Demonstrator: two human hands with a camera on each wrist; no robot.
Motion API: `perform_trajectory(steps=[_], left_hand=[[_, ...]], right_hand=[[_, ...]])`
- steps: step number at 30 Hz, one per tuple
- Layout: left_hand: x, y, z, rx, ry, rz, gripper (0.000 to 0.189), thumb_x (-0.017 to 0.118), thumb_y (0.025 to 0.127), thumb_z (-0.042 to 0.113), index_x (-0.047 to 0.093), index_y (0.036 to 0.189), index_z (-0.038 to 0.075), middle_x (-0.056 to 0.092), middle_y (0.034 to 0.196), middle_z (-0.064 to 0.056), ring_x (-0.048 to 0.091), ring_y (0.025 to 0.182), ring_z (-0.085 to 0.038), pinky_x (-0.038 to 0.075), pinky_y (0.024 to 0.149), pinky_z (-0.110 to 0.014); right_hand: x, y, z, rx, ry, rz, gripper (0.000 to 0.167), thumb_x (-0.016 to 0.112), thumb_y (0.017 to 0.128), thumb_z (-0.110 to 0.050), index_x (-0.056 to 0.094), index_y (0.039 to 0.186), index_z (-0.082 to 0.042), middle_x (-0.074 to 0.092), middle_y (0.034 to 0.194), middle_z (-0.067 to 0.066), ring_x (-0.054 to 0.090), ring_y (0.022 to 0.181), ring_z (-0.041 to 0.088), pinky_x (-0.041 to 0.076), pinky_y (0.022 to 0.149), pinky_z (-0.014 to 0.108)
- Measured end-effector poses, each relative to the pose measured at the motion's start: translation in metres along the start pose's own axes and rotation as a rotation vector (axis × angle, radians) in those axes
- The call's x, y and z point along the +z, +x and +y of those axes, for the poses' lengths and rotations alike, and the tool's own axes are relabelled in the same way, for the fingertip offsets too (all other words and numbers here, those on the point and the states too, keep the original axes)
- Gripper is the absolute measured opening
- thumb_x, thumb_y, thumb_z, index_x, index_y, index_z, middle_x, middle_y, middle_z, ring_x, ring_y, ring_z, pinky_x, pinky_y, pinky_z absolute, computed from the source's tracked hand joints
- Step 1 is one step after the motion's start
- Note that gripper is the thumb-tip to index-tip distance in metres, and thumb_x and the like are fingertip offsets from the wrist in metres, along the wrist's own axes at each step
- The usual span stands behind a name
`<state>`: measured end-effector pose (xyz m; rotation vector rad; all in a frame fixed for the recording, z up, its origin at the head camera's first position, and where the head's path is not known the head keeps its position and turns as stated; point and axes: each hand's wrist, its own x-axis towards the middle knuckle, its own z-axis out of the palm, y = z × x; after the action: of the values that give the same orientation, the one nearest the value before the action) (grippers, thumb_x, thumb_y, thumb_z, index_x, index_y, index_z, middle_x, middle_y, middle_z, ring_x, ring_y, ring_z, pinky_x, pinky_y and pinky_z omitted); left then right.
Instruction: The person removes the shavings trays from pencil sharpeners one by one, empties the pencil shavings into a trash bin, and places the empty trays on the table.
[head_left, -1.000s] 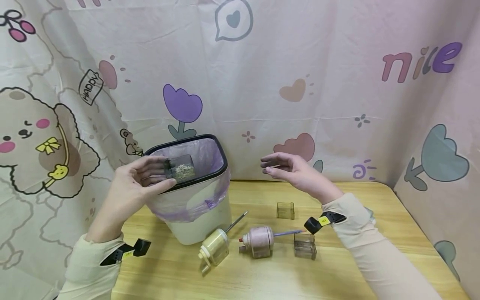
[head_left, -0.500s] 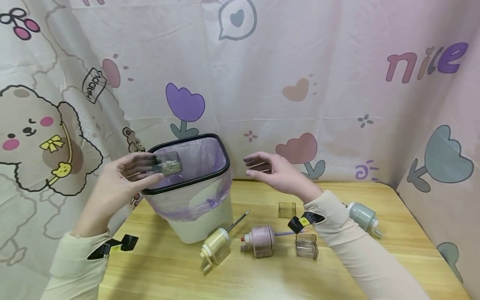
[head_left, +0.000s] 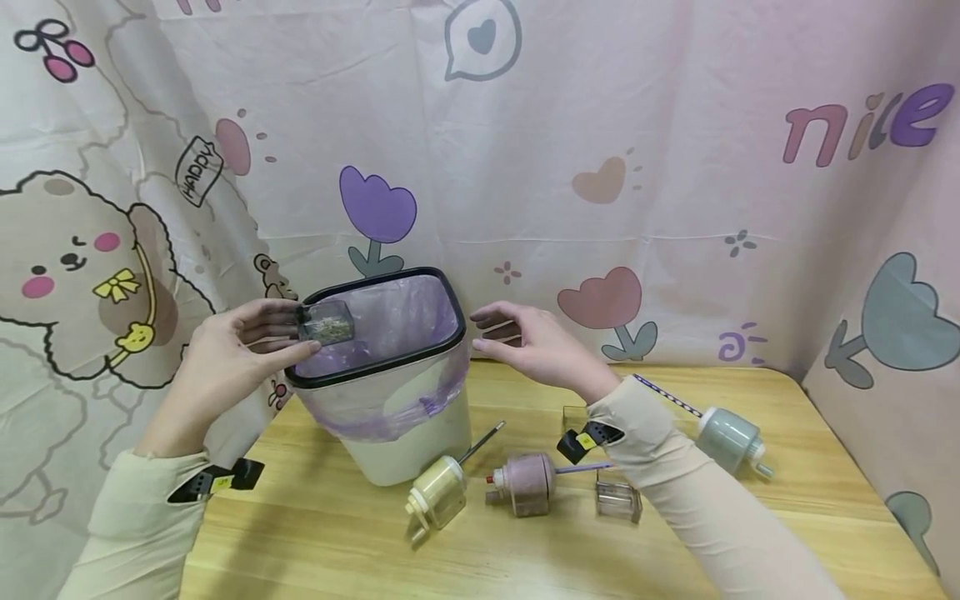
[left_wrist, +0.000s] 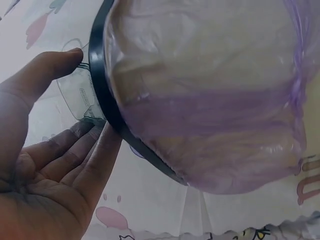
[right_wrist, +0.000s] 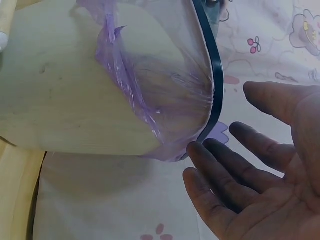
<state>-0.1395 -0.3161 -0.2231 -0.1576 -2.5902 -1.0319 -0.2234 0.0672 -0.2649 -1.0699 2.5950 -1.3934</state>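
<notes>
My left hand (head_left: pixel 225 358) pinches a clear smoky shavings drawer (head_left: pixel 330 323) between thumb and fingers. Pale pencil shavings show inside it. The drawer is above the opening of a white trash bin (head_left: pixel 408 450), near its left side. A purple plastic bag lines the bin under a black rim. In the left wrist view, the thumb (left_wrist: pixel 55 62) lies on one side of the drawer and the fingers on the other, with the rim partly hiding it. My right hand (head_left: pixel 532 346) hovers beside the bin's right rim, fingers loosely bent and holding nothing.
On the wooden table lie a yellow pencil sharpener (head_left: pixel 438 493), a pink sharpener (head_left: pixel 529 485) and a grey-green sharpener (head_left: pixel 729 440), each with a pencil in it. A clear drawer (head_left: pixel 618 500) lies near the pink one; another (head_left: pixel 573 415) is partly hidden by the right wrist.
My left hand has drawn the drawer leftward over the bin. The right hand has moved left, closer to the bin's rim, and the grey-green sharpener has come into sight.
</notes>
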Motion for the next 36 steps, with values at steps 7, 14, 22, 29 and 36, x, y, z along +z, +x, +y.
perform_trajectory(steps=[7,14,22,29,36], left_hand=[[0.000,0.005,-0.001,0.015,0.082,0.003,0.064,0.088,0.091,0.036,0.063,0.145,0.010,0.072,0.135,-0.020,0.065,0.095,0.019,0.055,0.079,-0.005],[0.002,0.010,0.002,0.060,0.152,0.008,0.062,0.091,0.088,0.032,0.065,0.140,0.008,0.077,0.125,-0.022,0.068,0.092,0.013,0.054,0.075,-0.004],[0.008,0.017,0.007,0.171,0.277,0.006,0.059,0.093,0.085,0.022,0.067,0.135,0.002,0.078,0.114,-0.028,0.077,0.105,-0.048,0.067,0.084,-0.040],[0.011,0.021,0.010,0.267,0.407,0.018,0.060,0.093,0.082,0.016,0.067,0.133,0.000,0.077,0.113,-0.031,0.076,0.101,-0.052,0.062,0.087,-0.064],[0.014,0.024,0.010,0.356,0.466,-0.003,0.061,0.093,0.081,0.014,0.066,0.133,-0.001,0.076,0.112,-0.028,0.076,0.096,-0.046,0.062,0.083,-0.064]], right_hand=[[0.007,0.008,-0.003,-0.026,-0.005,0.017,0.043,0.069,0.105,-0.033,0.065,0.141,-0.012,0.076,0.131,0.006,0.073,0.122,0.022,0.060,0.106,0.039],[0.012,0.012,-0.007,-0.024,0.011,0.036,0.040,0.069,0.105,-0.034,0.069,0.137,-0.011,0.078,0.124,0.003,0.075,0.114,0.020,0.061,0.100,0.036],[0.016,0.014,-0.008,-0.022,-0.006,0.066,0.037,0.070,0.104,-0.030,0.071,0.134,-0.008,0.079,0.121,0.006,0.076,0.110,0.022,0.062,0.098,0.035],[0.018,0.017,-0.007,0.003,-0.021,0.105,0.033,0.072,0.104,-0.028,0.074,0.131,-0.009,0.080,0.120,0.005,0.078,0.108,0.020,0.063,0.096,0.034],[0.019,0.017,-0.009,0.006,-0.026,0.124,0.030,0.073,0.104,-0.026,0.074,0.128,-0.008,0.080,0.118,0.006,0.078,0.106,0.021,0.063,0.094,0.033]])
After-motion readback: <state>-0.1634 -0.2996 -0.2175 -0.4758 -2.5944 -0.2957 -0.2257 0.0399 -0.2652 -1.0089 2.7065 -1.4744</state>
